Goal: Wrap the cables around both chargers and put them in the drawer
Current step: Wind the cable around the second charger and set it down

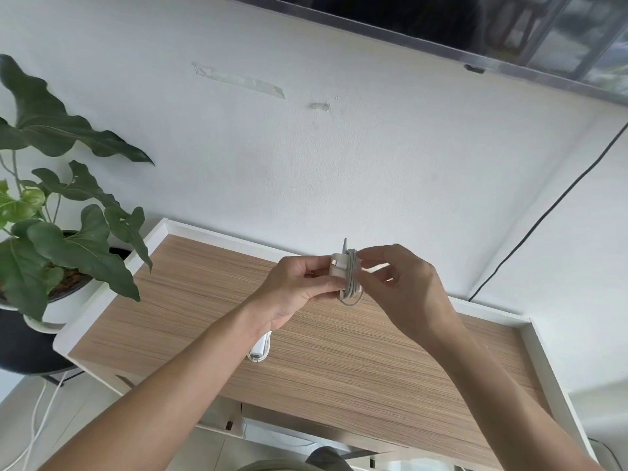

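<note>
I hold a white charger [337, 268] above the wooden table top. Its white cable [351, 283] is wound round its body in several loops. My left hand [292, 294] grips the charger from the left. My right hand [401, 290] pinches the cable at the charger's right side. A second white charger [260, 348] with its cable lies on the table, partly hidden under my left wrist. Below the table's front edge a drawer [282, 433] stands slightly open.
The wooden table [356, 362] has a raised white rim. A potted plant [61, 239] stands to the left on a dark stool. A black cable [543, 215] runs down the white wall at the right. A screen hangs at the top right.
</note>
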`<action>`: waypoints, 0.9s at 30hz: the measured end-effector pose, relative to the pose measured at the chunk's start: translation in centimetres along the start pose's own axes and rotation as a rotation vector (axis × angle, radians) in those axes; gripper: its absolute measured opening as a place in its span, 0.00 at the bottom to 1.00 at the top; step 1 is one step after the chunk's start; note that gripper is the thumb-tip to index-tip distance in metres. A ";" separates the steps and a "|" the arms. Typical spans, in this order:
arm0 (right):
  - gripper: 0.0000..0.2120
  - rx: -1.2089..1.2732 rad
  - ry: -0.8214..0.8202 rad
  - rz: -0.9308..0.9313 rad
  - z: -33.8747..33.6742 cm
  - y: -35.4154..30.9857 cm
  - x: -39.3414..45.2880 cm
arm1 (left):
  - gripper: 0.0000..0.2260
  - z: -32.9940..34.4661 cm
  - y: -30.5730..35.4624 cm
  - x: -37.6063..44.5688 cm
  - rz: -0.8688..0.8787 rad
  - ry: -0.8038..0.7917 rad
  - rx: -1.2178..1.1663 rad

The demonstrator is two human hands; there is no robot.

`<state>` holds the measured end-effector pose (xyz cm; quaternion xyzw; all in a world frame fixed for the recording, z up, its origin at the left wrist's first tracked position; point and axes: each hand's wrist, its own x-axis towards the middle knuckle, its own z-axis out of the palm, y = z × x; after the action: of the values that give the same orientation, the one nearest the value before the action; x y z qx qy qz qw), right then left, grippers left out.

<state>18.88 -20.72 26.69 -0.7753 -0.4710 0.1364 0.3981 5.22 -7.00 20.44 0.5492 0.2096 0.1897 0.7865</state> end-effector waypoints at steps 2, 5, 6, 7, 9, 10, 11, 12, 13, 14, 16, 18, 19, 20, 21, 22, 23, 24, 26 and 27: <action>0.11 -0.075 -0.003 -0.081 0.0 -0.2 0.3 | 0.15 0.1 0.0 0.0 0.004 0.000 0.005; 0.11 -0.178 -0.006 -0.140 0.1 -0.2 0.9 | 0.15 0.4 0.0 0.0 0.022 -0.007 0.046; 0.11 -0.205 0.000 -0.152 0.1 -0.1 1.1 | 0.15 0.4 0.0 0.0 0.029 -0.003 0.063; 0.10 -0.218 0.006 -0.160 0.1 0.0 1.3 | 0.15 0.5 0.0 0.1 0.036 -0.001 0.075; 0.10 -0.221 0.018 -0.167 0.1 0.1 1.5 | 0.16 0.6 0.0 0.1 0.049 0.003 0.087; 0.09 -0.225 0.024 -0.169 0.2 0.1 1.6 | 0.16 0.6 0.0 0.1 0.053 0.006 0.090; 0.08 -0.233 0.032 -0.171 0.2 0.2 1.7 | 0.17 0.6 0.0 0.0 0.056 0.011 0.091; 0.07 -0.244 0.041 -0.172 0.2 0.2 1.8 | 0.17 0.7 0.1 0.0 0.056 0.020 0.089; 0.06 -0.254 0.049 -0.175 0.3 0.1 1.9 | 0.17 0.7 0.1 0.0 0.058 0.025 0.090; 0.05 -0.257 0.057 -0.181 0.3 0.1 2.1 | 0.16 0.7 0.1 0.0 0.062 0.028 0.097; 0.03 -0.236 0.075 -0.187 0.1 0.1 2.5 | 0.16 0.9 0.1 0.0 0.070 0.025 0.119; 0.02 -0.165 0.082 -0.146 -0.2 0.0 3.0 | 0.16 1.1 -0.1 0.0 0.071 0.033 0.145; 0.02 -0.116 0.079 -0.109 -0.3 0.0 3.3 | 0.16 1.2 -0.1 0.1 0.075 0.048 0.161; 0.03 -0.068 0.077 -0.065 -0.5 0.0 3.5 | 0.16 1.3 0.0 0.1 0.084 0.070 0.183; 0.03 -0.030 0.079 -0.026 -0.6 0.1 3.7 | 0.16 1.3 0.0 0.3 0.099 0.088 0.213; 0.04 -0.002 0.084 0.003 -0.6 0.2 3.9 | 0.16 1.3 0.1 0.4 0.112 0.102 0.247; 0.04 0.017 0.094 0.020 -0.6 0.3 4.1 | 0.16 1.4 0.2 0.6 0.123 0.112 0.276; 0.04 0.028 0.104 0.028 -0.5 0.5 4.2 | 0.16 1.4 0.4 0.7 0.131 0.123 0.298; 0.03 0.045 0.120 0.038 -0.2 0.7 4.4 | 0.16 1.4 0.3 0.9 0.148 0.133 0.343; 0.03 0.064 0.121 0.042 0.0 0.8 4.4 | 0.16 1.3 0.3 0.9 0.154 0.138 0.368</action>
<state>21.68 -17.23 26.82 -0.7789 -0.4249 0.1125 0.4473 6.68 -7.49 20.98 0.6838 0.2514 0.2450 0.6397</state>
